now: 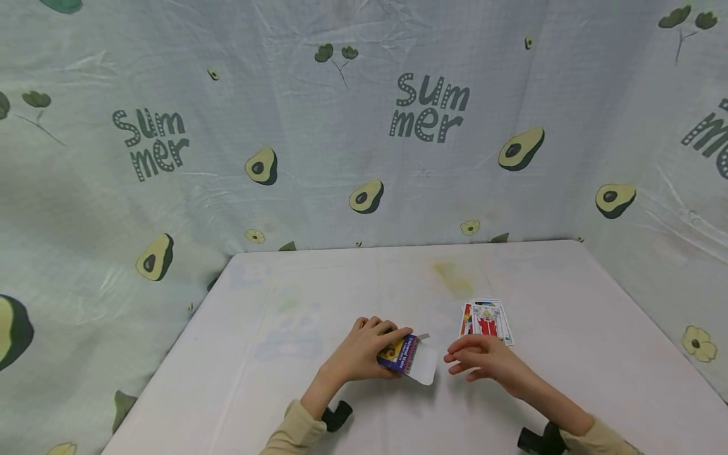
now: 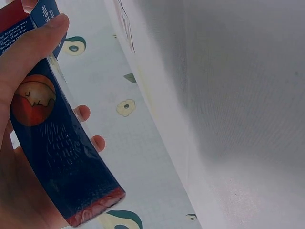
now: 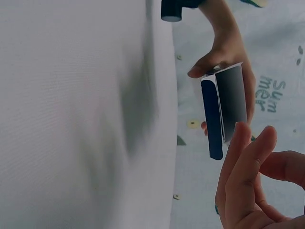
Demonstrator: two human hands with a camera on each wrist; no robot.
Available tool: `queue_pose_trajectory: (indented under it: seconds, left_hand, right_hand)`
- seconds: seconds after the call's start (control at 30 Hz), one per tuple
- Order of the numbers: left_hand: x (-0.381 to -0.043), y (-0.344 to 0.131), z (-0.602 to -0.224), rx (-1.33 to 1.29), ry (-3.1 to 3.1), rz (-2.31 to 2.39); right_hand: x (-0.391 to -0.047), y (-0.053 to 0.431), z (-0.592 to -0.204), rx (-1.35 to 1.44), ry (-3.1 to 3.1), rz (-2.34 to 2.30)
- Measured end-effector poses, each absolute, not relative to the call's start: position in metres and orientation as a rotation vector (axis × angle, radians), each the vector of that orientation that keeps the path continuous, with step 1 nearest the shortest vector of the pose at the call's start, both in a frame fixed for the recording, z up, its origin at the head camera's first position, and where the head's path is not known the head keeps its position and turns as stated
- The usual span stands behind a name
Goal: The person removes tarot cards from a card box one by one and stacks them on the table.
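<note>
My left hand [image 1: 364, 347] grips a dark blue and purple tarot card box [image 1: 398, 352] above the table, thumb on one side and fingers round the other. The box's end flap [image 1: 423, 363] hangs open toward the right. Seen from the right wrist, the box [image 3: 213, 119] shows its open end and a dark, shaded inside; whether anything lies deeper cannot be told. My right hand [image 1: 483, 360] hovers just right of the flap, apart from it, fingers loosely bent and holding nothing. Right behind that hand, several tarot cards [image 1: 488, 322] lie face up in an overlapping pile.
A white cloth covers the table [image 1: 341, 278], with a faint yellowish stain [image 1: 453, 278] behind the cards. Around its back and sides hangs a pale curtain [image 1: 318, 158] printed with avocados. Each wrist carries a black camera mount [image 1: 337, 417].
</note>
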State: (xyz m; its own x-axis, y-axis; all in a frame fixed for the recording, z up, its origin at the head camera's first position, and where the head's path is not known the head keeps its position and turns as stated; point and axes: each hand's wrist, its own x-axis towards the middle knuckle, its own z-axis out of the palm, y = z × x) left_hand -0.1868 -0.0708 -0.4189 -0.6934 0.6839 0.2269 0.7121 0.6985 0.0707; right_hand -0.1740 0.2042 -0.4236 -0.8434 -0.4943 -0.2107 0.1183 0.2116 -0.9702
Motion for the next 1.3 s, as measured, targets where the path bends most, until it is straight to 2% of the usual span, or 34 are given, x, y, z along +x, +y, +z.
queue_pose_trajectory:
  seconds: [0.6,1.3]
  left_hand:
    - [-0.185,-0.07,-0.415,-1.141,-2.697,-0.22]
    - [-0.183,-0.065,-0.413,-1.189,-2.659,-0.254]
  right_hand:
    - [-0.173,0.183,-0.43,-0.407,1.98,-1.653]
    - [-0.176,0.164,-0.433,-0.283,1.957,-1.659]
